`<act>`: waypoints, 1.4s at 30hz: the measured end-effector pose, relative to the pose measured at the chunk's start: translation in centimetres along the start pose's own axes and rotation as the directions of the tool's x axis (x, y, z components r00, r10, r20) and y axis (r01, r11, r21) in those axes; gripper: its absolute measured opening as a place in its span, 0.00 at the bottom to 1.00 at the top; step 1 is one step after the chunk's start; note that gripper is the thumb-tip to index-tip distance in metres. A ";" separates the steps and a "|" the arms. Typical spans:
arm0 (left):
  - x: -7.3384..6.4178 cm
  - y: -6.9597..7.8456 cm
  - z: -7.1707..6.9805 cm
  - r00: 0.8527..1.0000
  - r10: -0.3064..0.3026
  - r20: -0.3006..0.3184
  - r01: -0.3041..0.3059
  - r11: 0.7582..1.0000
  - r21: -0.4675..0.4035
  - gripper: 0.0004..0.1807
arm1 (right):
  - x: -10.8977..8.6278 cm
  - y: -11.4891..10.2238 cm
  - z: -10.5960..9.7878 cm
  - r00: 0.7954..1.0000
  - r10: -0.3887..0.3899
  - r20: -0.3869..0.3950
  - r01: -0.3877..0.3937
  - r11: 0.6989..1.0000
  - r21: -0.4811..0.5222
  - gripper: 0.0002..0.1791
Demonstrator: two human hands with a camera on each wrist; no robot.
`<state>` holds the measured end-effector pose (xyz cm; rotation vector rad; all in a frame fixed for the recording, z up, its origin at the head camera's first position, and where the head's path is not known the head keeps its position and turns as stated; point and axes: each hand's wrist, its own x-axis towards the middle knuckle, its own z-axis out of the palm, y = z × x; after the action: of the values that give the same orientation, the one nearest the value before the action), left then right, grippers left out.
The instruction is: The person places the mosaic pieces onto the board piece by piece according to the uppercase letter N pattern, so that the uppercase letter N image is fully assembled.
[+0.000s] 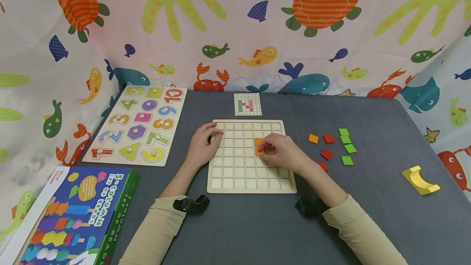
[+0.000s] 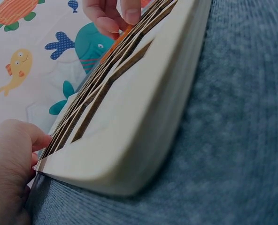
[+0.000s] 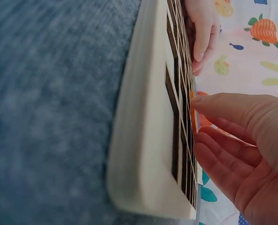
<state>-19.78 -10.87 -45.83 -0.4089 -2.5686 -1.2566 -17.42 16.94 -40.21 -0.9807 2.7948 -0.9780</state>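
A pale wooden grid board (image 1: 228,171) lies in the middle of the table. My left hand (image 1: 203,144) rests at its left edge, fingertips over the rim; the left wrist view shows the same hand (image 2: 14,161) against the board's frame (image 2: 106,164). With thumb and fingertips, my right hand (image 1: 283,150) pinches an orange square tile (image 1: 258,153) low at a grid cell right of centre. Another orange tile (image 1: 258,141) sits in the cell just beyond it. In the right wrist view, thumb and fingers (image 3: 219,104) meet the orange tile (image 3: 194,112) at the board surface.
Right of the board lie a loose orange tile (image 1: 313,138), several red tiles (image 1: 328,138) and several green tiles (image 1: 347,160). A pattern card (image 1: 247,111) is behind the board. A number puzzle (image 1: 141,105) and a box (image 1: 106,207) stand left; a yellow arch block (image 1: 419,181) lies far right.
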 end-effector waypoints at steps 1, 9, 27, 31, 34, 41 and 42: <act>0.0 0.0 0.0 1.000 0.001 0.000 -0.001 1.000 -0.001 0.10 | -0.1 0.1 -0.1 1.000 0.008 -0.002 -0.008 1.000 0.001 0.07; 0.0 0.0 -0.1 1.000 0.007 -0.010 -0.007 1.000 -0.002 0.09 | -2.2 2.7 -3.7 0.979 0.195 -0.061 -0.200 0.975 -0.093 0.07; -0.2 0.1 0.0 1.000 0.006 -0.007 -0.006 1.000 -0.002 0.09 | -5.5 7.8 -7.6 0.921 0.374 -0.110 -0.390 0.893 -0.226 0.13; -0.1 0.1 0.1 1.000 0.003 -0.003 -0.003 1.000 0.001 0.09 | -5.5 7.4 -7.3 0.923 0.365 -0.119 -0.382 0.899 -0.211 0.12; -0.1 0.1 0.1 1.000 0.004 -0.004 -0.004 1.000 0.003 0.09 | -5.1 6.4 -6.8 0.937 0.327 -0.121 -0.345 0.924 -0.168 0.11; 0.1 0.1 0.0 1.000 0.000 0.000 0.000 1.000 0.015 0.09 | -3.2 2.4 -4.4 0.977 0.202 -0.072 -0.206 0.977 -0.053 0.10; 0.1 0.1 0.0 1.000 -0.003 0.001 0.003 1.000 0.015 0.09 | -3.0 1.9 -4.0 0.980 0.189 -0.059 -0.191 0.981 -0.035 0.10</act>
<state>-19.82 -10.75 -45.71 -0.4030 -2.5787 -1.2374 -16.91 21.97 -38.61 -0.6828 2.8972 -0.9404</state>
